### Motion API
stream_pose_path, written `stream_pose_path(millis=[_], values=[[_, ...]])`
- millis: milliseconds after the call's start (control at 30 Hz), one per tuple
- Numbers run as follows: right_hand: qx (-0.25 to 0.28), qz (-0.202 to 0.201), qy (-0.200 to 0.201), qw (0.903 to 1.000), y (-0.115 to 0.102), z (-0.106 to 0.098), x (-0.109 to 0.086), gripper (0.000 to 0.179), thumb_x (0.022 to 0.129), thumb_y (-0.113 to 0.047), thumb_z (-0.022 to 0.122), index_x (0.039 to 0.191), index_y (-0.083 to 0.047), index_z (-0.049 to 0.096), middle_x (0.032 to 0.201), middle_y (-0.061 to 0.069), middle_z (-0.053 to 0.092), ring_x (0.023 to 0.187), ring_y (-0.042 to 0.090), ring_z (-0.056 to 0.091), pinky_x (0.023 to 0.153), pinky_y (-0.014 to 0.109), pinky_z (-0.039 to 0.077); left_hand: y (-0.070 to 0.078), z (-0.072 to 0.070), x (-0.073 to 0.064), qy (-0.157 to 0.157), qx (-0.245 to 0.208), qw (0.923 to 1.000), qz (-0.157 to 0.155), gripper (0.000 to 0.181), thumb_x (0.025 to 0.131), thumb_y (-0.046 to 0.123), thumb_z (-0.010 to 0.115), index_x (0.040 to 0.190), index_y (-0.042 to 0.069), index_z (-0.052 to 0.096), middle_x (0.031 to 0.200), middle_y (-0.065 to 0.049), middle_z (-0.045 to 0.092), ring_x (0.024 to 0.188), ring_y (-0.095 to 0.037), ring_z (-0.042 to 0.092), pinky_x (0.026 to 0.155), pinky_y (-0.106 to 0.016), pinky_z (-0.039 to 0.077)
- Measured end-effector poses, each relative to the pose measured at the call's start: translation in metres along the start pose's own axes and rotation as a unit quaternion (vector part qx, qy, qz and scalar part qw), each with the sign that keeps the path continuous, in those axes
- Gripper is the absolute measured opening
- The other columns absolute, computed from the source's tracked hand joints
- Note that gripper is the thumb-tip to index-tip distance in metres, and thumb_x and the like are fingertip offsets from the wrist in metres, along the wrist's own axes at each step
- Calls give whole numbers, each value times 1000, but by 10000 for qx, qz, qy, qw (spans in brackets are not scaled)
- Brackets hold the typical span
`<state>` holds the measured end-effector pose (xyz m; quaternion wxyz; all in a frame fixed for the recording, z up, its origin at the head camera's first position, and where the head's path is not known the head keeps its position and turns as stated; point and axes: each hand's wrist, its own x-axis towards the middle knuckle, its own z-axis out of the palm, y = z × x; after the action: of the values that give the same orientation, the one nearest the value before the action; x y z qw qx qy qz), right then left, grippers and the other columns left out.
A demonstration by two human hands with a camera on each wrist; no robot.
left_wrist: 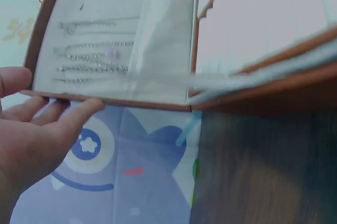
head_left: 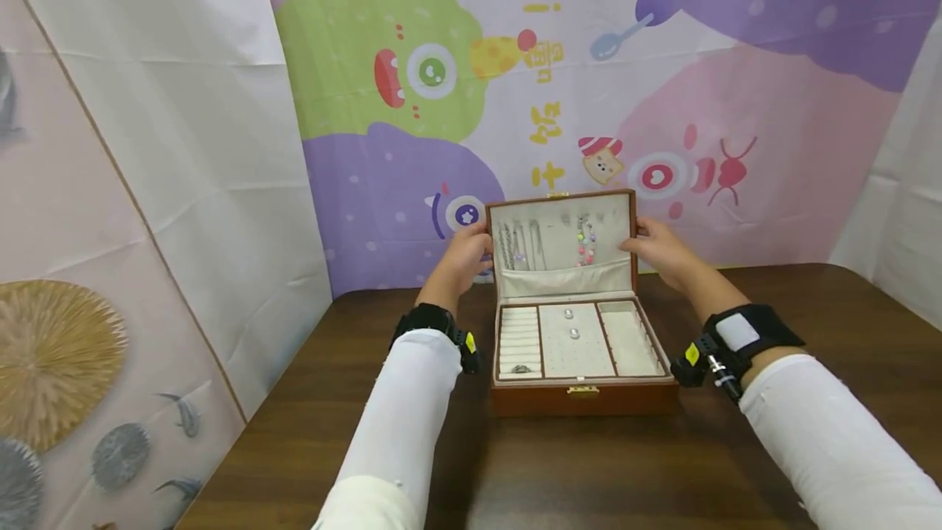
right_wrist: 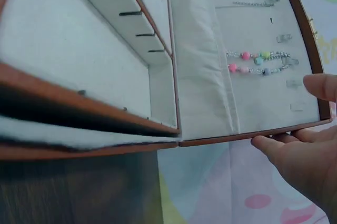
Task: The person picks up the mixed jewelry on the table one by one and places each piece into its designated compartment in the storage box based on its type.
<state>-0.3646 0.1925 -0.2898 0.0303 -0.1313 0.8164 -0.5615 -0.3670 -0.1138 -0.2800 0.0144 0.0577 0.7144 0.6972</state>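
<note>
A brown jewelry box (head_left: 530, 404) stands on the table with its lid (head_left: 553, 240) raised. My left hand (head_left: 465, 258) holds the lid's left edge, the thumb near the front rim and the fingers along the side in the left wrist view. On the opposite edge my right hand (head_left: 666, 253) holds the lid, its thumb over the inner rim (right_wrist: 316, 98). Silver chain necklaces (left_wrist: 92, 56) and a colourful beaded strand (right_wrist: 258, 62) hang inside the lid. Below, a ring (head_left: 521, 369) sits in the ring rolls and pearl-like earrings (head_left: 575, 334) in the middle panel.
The box rests on a dark wooden table (head_left: 353, 432). Behind it hangs a cartoon-printed cloth (head_left: 412, 170), close to the lid's back. A white curtain (head_left: 221, 145) hangs at the left. The box's right compartment (head_left: 629, 342) is pale-lined.
</note>
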Motion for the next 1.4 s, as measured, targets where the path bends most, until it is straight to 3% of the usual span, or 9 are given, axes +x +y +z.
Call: stream_pose_path(millis=[267, 467, 600, 700, 833, 1000, 1133, 1233, 1400], values=[[893, 17, -57, 9960, -4, -6, -9, 66, 105, -33, 15, 150, 8, -10, 155, 30, -10, 143, 46, 0, 116, 53, 14, 4, -6, -11, 148, -613, 9980, 45, 47, 99, 8, 42, 145, 1, 43, 145, -22, 41, 129, -41, 45, 104, -48, 41], [945, -301, -166, 9949, -3, -16, -29, 79, 102, -51, 9, 148, 9, -14, 148, 38, -1, 135, 53, 12, 110, 61, 22, 8, -14, -28, -62, -26, 9998, 174, 50, 104, 33, 44, 135, -6, 51, 136, -23, 53, 113, -44, 59, 93, -46, 50], [403, -713, -197, 9964, 5, -22, -46, 74, 105, -48, 21, 142, 15, 9, 140, 34, 17, 127, 42, 31, 106, 54, 35, 4, -20, -42, -228, 269, 9981, 508, 48, 100, 31, 57, 116, -13, 60, 123, -25, 61, 100, -43, 65, 86, -47, 53], [113, -927, -152, 9955, 12, -25, -59, 56, 106, -40, 32, 118, 14, 33, 127, 24, 33, 119, 26, 46, 101, 40, 44, -3, -23, -52, -462, 240, 9964, 667, 34, 94, 18, 66, 105, -14, 63, 114, -27, 63, 90, -34, 69, 85, -47, 54], [-50, -1101, -125, 9938, 21, -26, -74, 40, 106, -30, 40, 99, 10, 40, 111, 16, 42, 107, 14, 60, 94, 28, 48, -14, -26, -64, -652, 130, 9953, 707, 20, 88, 4, 71, 100, -10, 64, 106, -25, 68, 83, -22, 70, 86, -48, 53], [-685, -1111, 161, 9913, 30, -28, -88, 34, 101, -27, 55, 101, 7, 51, 102, 12, 56, 97, 10, 62, 83, 21, 51, -25, -30, -77, -703, 474, 9937, 737, 17, 83, 3, 76, 95, -3, 67, 100, -15, 72, 86, -24, 71, 84, -42, 55], [-1248, -1038, 306, 9863, 36, -31, -96, 35, 94, -29, 66, 107, 3, 62, 116, 13, 63, 96, 4, 57, 79, 17, 49, -32, -31, -86, -647, 1074, 9892, 753, 21, 78, 11, 83, 93, 4, 71, 107, -8, 72, 102, -19, 68, 91, -38, 52], [-1315, -1089, 191, 9851, 39, -32, -101, 32, 91, -28, 70, 107, 0, 67, 129, 16, 60, 101, -3, 55, 82, 16, 48, -36, -31, -92, -639, 1340, 9858, 790, 29, 74, 14, 86, 96, 3, 70, 110, -6, 71, 109, -18, 65, 95, -37, 49], [-1208, -1166, -47, 9858, 47, -28, -110, 27, 86, -24, 76, 103, -4, 72, 130, 16, 60, 104, -3, 55, 83, 18, 49, -46, -30, -103, -890, 1199, 9860, 742, 60, 72, 5, 86, 126, 3, 63, 116, -11, 68, 112, -22, 64, 88, -37, 53]])
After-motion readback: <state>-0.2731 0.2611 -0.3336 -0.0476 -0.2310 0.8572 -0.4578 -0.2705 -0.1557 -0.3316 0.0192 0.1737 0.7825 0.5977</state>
